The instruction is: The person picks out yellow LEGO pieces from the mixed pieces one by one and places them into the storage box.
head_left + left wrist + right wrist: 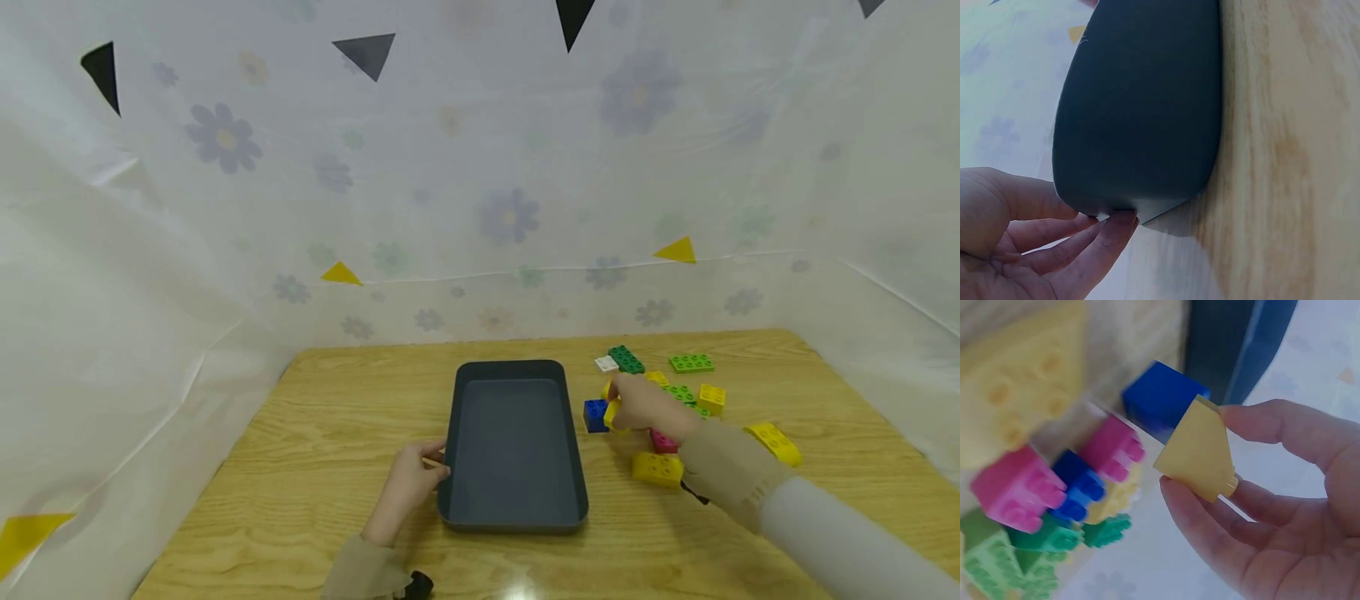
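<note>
From where I stand, the person's right hand (651,404) has a small yellow block (612,414) pinched between thumb and fingers, the grip narrowed to the block's own width. The block sits right at the fingertips, on the tray side of the hand, and the right wrist view shows its slanted sides and a stud on the end turned toward the palm. Just beyond it, nearer the tray, is a blue block (596,416); the two overlap in the view, and I can't tell whether they touch. Under and around the hand the other bricks lie close: a magenta block (663,440), partly covered by the hand, a bigger yellow block (657,469) nearer the person, and green blocks (681,395) with a squarish yellow brick (712,399) beside them. A dark green brick (626,359) and a white piece (607,363) lie farther back, with a light green brick (692,363) to their right and a curved yellow piece (775,443) out past the forearm. The dark gray tray (517,450) stands on the wooden table (322,467), left of the bricks. At its left wall is the left hand (415,477), fingers fairly straight, tips touching the tray.
</note>
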`<state>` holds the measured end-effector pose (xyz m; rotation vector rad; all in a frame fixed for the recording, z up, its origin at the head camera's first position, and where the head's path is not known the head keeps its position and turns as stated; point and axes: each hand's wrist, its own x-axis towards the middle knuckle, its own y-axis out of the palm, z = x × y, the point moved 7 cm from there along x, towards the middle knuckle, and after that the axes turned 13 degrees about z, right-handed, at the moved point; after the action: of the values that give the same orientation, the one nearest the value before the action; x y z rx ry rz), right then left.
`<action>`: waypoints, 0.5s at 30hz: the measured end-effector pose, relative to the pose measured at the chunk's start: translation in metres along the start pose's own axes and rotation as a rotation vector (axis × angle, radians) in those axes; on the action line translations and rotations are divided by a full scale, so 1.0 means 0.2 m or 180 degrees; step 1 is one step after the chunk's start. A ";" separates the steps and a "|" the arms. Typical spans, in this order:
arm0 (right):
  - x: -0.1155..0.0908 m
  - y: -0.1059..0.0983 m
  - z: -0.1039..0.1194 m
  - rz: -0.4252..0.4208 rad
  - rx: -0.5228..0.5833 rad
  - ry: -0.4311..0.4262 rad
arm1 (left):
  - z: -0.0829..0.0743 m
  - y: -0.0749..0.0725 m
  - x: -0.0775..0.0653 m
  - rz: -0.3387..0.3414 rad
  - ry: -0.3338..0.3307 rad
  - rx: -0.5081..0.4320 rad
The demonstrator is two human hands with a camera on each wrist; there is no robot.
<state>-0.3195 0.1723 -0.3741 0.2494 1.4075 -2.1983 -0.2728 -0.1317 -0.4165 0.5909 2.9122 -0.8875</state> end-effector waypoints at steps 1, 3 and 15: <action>0.00 -0.02 0.02 -0.0023 -0.0061 -0.0043 | 0.00 0.00 0.00 -0.0002 0.0001 0.0000; 0.00 -0.06 0.07 -0.0070 -0.0135 -0.0085 | 0.00 0.00 0.00 -0.0009 -0.0001 0.0010; 0.13 -0.15 0.29 0.0009 -0.0044 -0.0349 | 0.00 0.00 0.00 -0.0004 0.0069 0.0035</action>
<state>-0.3508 0.1223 -0.3357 0.1236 1.3613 -2.1648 -0.2730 -0.1311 -0.4162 0.6032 2.9291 -0.9035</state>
